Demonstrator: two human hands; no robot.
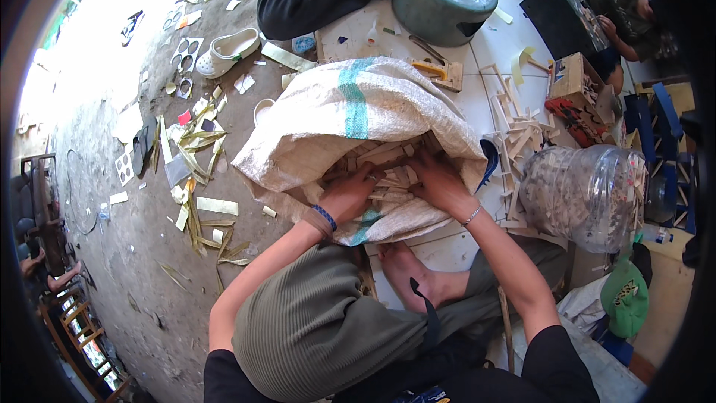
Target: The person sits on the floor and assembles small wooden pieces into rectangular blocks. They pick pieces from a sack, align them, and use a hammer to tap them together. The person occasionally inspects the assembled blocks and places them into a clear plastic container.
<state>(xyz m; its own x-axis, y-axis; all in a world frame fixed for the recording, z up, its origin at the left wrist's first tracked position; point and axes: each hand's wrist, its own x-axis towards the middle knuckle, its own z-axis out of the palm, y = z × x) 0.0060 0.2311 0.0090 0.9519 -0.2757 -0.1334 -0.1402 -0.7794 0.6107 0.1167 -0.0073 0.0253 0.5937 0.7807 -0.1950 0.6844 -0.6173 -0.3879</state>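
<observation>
A white woven sack (pixel 298 104) with a teal stripe lies before me, its mouth turned toward me. Many small flat wooden pieces (pixel 391 183) fill its opening. My left hand (pixel 349 195) reaches in from the left, its fingers curled on some of the pieces. From the right, my right hand (pixel 441 185) is in among them too, fingers bent and closed at the pieces, the tips partly hidden in shadow. How many pieces each hand grips I cannot make out.
A large clear plastic jug (pixel 578 194) full of small pieces lies at right, beside loose wooden strips (pixel 514 123). A wooden box (pixel 574 86) and a green stool (pixel 445 0) stand beyond. A white clog (pixel 227 52) and scraps litter the floor. Other people sit nearby.
</observation>
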